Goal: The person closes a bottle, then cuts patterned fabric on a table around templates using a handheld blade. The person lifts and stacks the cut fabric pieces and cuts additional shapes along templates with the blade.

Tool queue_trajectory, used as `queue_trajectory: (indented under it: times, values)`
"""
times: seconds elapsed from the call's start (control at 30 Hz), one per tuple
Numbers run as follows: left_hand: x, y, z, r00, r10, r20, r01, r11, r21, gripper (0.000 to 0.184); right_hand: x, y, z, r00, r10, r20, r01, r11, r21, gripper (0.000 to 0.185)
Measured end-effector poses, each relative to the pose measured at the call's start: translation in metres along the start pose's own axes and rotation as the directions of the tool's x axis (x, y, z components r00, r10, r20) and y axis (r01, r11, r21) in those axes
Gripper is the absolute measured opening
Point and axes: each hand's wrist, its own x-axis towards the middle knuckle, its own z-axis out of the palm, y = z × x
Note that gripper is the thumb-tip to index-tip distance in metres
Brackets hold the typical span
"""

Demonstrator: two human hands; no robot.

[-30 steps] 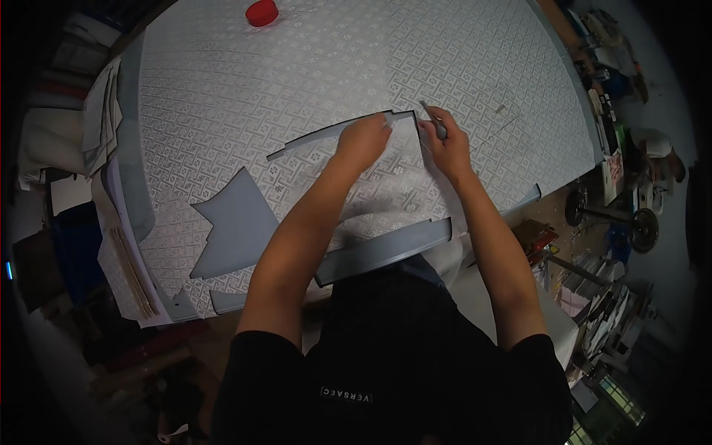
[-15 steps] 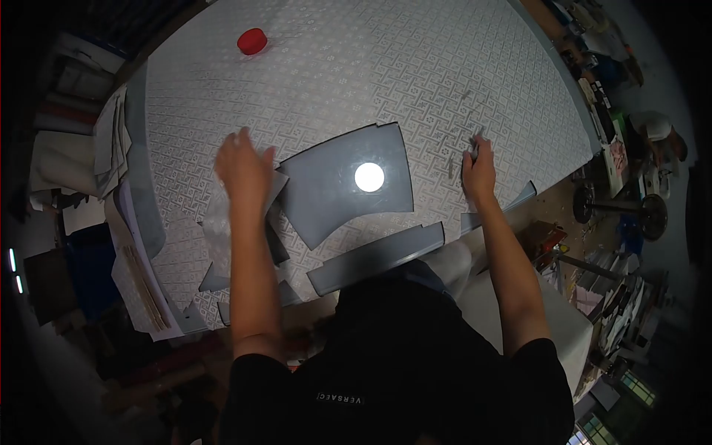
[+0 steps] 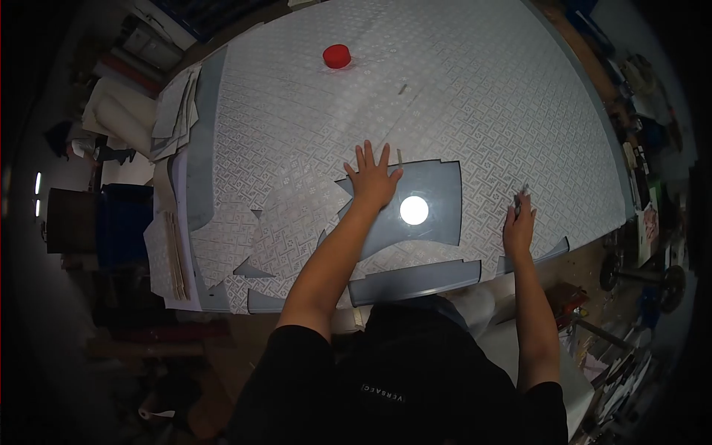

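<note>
My left hand point(image 3: 373, 182) lies flat with fingers spread, across the upper left edge of a curved cut-out in the patterned sheet point(image 3: 475, 111). Smooth grey surface point(image 3: 437, 189) shows through that cut-out, with a bright round reflection on it. Left of the hand lies a loose patterned piece point(image 3: 293, 208) with cut edges. My right hand point(image 3: 519, 230) is closed around a slim silvery tool point(image 3: 521, 199), its tip pointing away from me over the sheet. The tool's exact kind is too small to tell.
A round red object point(image 3: 337, 56) sits on the sheet farther back. Near the front edge, a grey strip point(image 3: 415, 282) shows below the cut-out. Stacked sheets point(image 3: 176, 111) lie along the table's left side. A wheeled metal stand point(image 3: 641, 278) is off to the right.
My left hand has left the loose patterned piece, which now lies flatter, and moved right to spread on the sheet. My right hand still holds the tool. The camera view has shifted.
</note>
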Motion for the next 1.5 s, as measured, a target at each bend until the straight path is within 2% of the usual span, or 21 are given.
queue_trajectory:
  times: [0.07, 0.17, 0.4, 0.47, 0.6, 0.83, 1.0, 1.07, 1.1, 1.17, 1.23, 1.33, 1.43, 1.5]
  values:
    - [0.001, -0.014, 0.003, 0.971, -0.227, -0.079, 0.228, 0.974, 0.002, 0.077, -0.005, 0.004, -0.001, 1.000, -0.006, -0.004, 0.006, 1.000, 0.011, 0.042]
    - [0.006, -0.032, 0.010, 0.950, -0.280, -0.140, 0.275, 0.960, -0.052, 0.079, -0.005, 0.005, 0.001, 1.000, -0.010, -0.014, 0.010, 1.000, 0.003, 0.041]
    - [0.002, -0.029, -0.010, 0.954, -0.270, -0.134, 0.271, 0.963, -0.008, 0.079, -0.007, 0.001, -0.001, 0.999, -0.015, -0.038, 0.014, 0.999, -0.032, 0.038]
    - [-0.001, -0.025, -0.019, 0.939, -0.331, -0.096, 0.330, 0.944, -0.027, 0.082, -0.006, -0.002, -0.002, 0.999, -0.012, -0.037, 0.011, 1.000, -0.029, 0.037]
    - [0.017, -0.034, -0.015, 0.934, -0.348, -0.083, 0.336, 0.933, -0.128, 0.080, -0.007, -0.002, -0.001, 0.998, -0.028, -0.052, 0.026, 0.999, -0.037, 0.037]
    - [0.100, -0.067, -0.033, 0.900, -0.434, -0.050, 0.421, 0.892, -0.168, 0.081, -0.007, 0.000, -0.001, 0.998, -0.031, -0.055, 0.027, 0.997, -0.066, 0.037]
    - [0.173, -0.136, -0.056, 0.871, -0.479, -0.108, 0.466, 0.876, -0.126, 0.086, -0.007, -0.006, -0.004, 0.999, -0.012, -0.053, 0.009, 0.999, -0.046, 0.037]
    - [0.188, -0.157, -0.067, 0.790, -0.607, -0.084, 0.592, 0.792, -0.153, 0.089, -0.006, -0.007, -0.004, 0.998, -0.014, -0.060, 0.010, 0.998, -0.060, 0.037]
    - [0.194, -0.164, -0.063, 0.797, -0.598, -0.084, 0.583, 0.799, -0.147, 0.089, -0.007, -0.008, -0.003, 0.998, -0.021, -0.059, 0.017, 0.997, -0.074, 0.036]
    - [0.199, -0.171, -0.048, 0.697, -0.695, -0.176, 0.666, 0.719, -0.199, 0.090, -0.009, -0.009, -0.004, 0.998, -0.013, -0.059, 0.009, 0.997, -0.079, 0.036]
    - [0.191, -0.141, -0.040, 0.691, -0.692, -0.208, 0.664, 0.722, -0.194, 0.089, -0.007, -0.010, -0.004, 0.998, -0.015, -0.060, 0.010, 0.997, -0.080, 0.035]
    - [0.187, -0.065, -0.031, 0.801, -0.573, -0.174, 0.549, 0.819, -0.167, 0.083, -0.007, -0.011, -0.004, 0.999, -0.011, -0.045, 0.007, 0.997, -0.073, 0.035]
    - [0.197, 0.016, -0.001, 0.907, -0.376, -0.191, 0.359, 0.926, -0.118, 0.078, -0.005, -0.012, -0.005, 0.999, -0.013, -0.041, 0.009, 0.996, -0.091, 0.035]
    - [0.211, 0.063, 0.019, 0.960, -0.154, -0.233, 0.141, 0.987, -0.073, 0.075, -0.006, -0.011, -0.005, 0.999, 0.002, -0.033, -0.004, 0.997, -0.081, 0.036]
